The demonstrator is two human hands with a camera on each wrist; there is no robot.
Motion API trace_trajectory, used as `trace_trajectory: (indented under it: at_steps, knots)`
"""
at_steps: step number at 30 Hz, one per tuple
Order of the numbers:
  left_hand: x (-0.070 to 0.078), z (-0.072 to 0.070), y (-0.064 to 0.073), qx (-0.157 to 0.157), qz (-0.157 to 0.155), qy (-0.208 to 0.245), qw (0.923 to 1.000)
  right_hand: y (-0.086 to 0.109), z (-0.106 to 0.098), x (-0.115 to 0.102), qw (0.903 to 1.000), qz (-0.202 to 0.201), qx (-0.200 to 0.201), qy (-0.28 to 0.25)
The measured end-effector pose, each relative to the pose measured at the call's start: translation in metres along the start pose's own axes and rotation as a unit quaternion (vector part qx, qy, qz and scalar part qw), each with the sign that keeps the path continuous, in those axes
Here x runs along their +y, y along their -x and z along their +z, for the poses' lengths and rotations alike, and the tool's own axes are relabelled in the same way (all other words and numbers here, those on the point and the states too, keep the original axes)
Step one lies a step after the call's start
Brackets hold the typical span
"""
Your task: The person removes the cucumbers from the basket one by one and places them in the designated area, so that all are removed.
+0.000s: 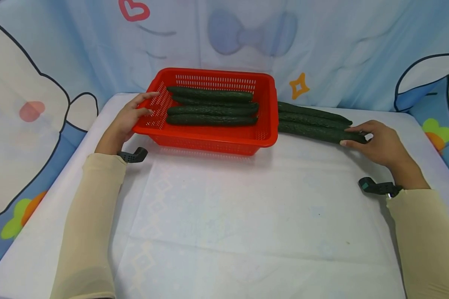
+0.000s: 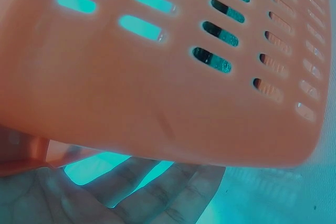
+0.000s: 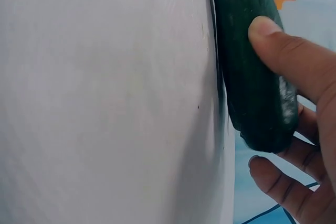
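Note:
A red plastic basket (image 1: 209, 139) with slotted walls stands at the back of the table, and several dark green cucumbers (image 1: 212, 120) lie lengthwise inside it. At its left end my left hand (image 1: 125, 118) grips the rim, fingers reaching over the edge. In the left wrist view the slotted basket wall (image 2: 131, 82) fills most of the picture, with the fingers (image 2: 184, 187) along the rim. Right of the basket, my right hand (image 1: 378, 141) pinches the outer end of the front cucumber (image 1: 314, 132), thumb (image 3: 268, 30) on its skin in the right wrist view. Other cucumbers (image 1: 310, 110) lie just behind it.
A white cloth (image 1: 247, 216) covers the table. Behind it hangs a light blue printed curtain (image 1: 340, 50). Black wrist cameras (image 1: 379, 187) are strapped below both hands. The left ends of the outer cucumbers are hidden behind the basket's right wall.

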State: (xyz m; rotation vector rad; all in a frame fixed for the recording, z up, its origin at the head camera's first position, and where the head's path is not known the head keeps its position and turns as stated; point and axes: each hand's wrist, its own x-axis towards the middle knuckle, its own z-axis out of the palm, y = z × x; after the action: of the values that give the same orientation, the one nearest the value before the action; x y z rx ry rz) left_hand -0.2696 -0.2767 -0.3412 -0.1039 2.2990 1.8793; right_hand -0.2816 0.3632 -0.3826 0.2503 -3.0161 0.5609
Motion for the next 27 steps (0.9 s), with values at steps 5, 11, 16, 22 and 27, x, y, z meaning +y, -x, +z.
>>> trace_trajectory:
  at_steps: [5, 11, 16, 22, 27]
  knots:
    - [-0.001, 0.0, 0.0, 0.002, -0.001, -0.002, 1.0, -0.002, 0.002, 0.001, 0.9997, -0.014, -0.002, 0.021]
    - [0.0, 0.0, 0.0, 0.003, -0.004, 0.0, 1.0, -0.002, 0.003, -0.003, 0.9995, -0.015, 0.007, 0.025]
    - [0.001, 0.0, 0.0, 0.002, -0.004, 0.001, 1.0, -0.001, 0.001, -0.008, 0.9997, -0.009, 0.007, 0.024]
    - [0.002, 0.001, 0.001, 0.004, -0.006, -0.002, 1.0, 0.001, -0.001, -0.011, 0.9998, -0.001, 0.0, 0.021]
    - [0.001, 0.001, 0.001, 0.006, -0.007, -0.004, 1.0, 0.001, -0.001, -0.011, 0.9999, 0.01, -0.011, 0.009]
